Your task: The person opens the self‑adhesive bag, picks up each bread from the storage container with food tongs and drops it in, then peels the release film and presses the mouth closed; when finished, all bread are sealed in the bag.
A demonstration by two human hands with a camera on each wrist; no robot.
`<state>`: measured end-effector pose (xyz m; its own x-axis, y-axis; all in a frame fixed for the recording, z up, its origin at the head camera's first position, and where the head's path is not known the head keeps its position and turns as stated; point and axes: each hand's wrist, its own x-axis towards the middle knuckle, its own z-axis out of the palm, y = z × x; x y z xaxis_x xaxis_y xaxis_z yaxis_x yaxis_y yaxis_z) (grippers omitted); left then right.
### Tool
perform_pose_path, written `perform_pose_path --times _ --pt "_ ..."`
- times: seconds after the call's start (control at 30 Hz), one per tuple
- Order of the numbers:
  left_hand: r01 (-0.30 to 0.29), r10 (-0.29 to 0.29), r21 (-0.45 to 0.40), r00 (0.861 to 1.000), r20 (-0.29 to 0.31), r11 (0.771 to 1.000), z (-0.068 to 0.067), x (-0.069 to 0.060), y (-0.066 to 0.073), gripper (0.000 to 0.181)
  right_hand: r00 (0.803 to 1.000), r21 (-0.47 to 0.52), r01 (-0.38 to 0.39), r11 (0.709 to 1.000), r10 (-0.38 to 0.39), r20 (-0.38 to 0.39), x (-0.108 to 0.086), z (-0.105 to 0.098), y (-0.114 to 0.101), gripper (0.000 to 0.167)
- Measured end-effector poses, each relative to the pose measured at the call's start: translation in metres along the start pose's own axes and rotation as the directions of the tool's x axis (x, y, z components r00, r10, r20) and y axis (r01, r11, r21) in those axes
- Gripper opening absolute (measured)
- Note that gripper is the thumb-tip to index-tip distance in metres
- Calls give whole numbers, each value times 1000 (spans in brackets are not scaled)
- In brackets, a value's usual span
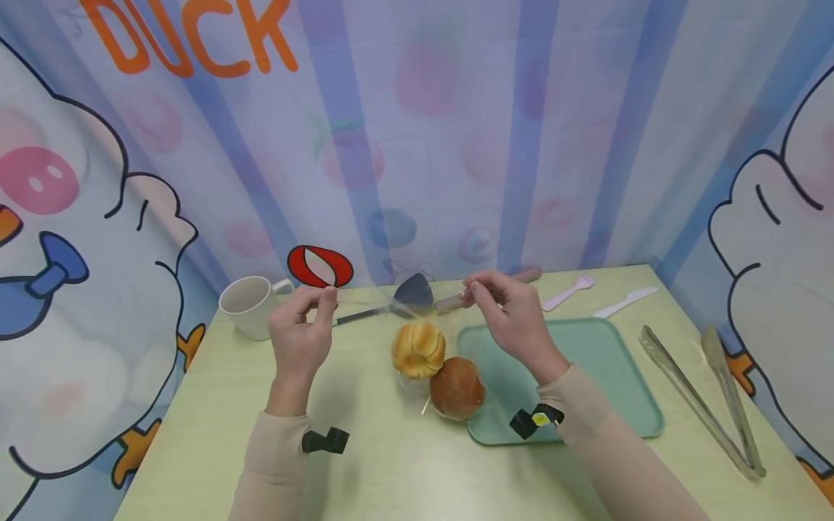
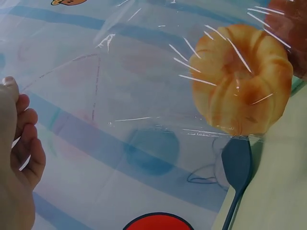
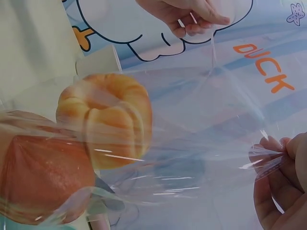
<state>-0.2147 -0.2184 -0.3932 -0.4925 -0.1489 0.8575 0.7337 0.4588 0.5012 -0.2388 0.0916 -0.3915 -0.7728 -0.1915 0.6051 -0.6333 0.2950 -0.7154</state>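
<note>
A clear plastic bag [image 3: 182,148] stretches between my two raised hands. It holds a yellow, pumpkin-shaped ridged bread roll [image 1: 419,351] and a round brown bun [image 1: 457,388], both low in the bag. My left hand [image 1: 301,336] pinches one upper corner of the bag between thumb and forefinger. On the other side, my right hand [image 1: 511,318] pinches the opposite corner, where the plastic gathers in folds in the right wrist view. From the head view, the bun overlaps the left edge of a green tray [image 1: 606,376]; whether the bag touches the table cannot be told.
A white mug [image 1: 247,307] stands at the back left. Behind the bag lies a dark spatula [image 1: 413,295], with a brownish handle [image 1: 449,302] beside it. A pink spoon [image 1: 568,293], a white knife [image 1: 625,302] and metal tongs [image 1: 700,405] lie around the tray. Printed curtains enclose the table.
</note>
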Motion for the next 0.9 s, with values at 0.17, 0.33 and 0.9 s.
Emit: perform_pose_path --times 0.17,0.33,0.9 --pt "18 -20 -49 999 -25 999 -9 2 -4 12 1000 -1 -2 1000 2 -8 1 -3 2 18" --pt "100 -100 -42 995 -2 994 -19 -2 -8 3 1000 10 -10 1000 10 -14 2 -5 3 18" --pt "296 -215 229 922 -321 927 -63 -2 -17 8 1000 85 -4 996 6 -20 2 -11 7 17"
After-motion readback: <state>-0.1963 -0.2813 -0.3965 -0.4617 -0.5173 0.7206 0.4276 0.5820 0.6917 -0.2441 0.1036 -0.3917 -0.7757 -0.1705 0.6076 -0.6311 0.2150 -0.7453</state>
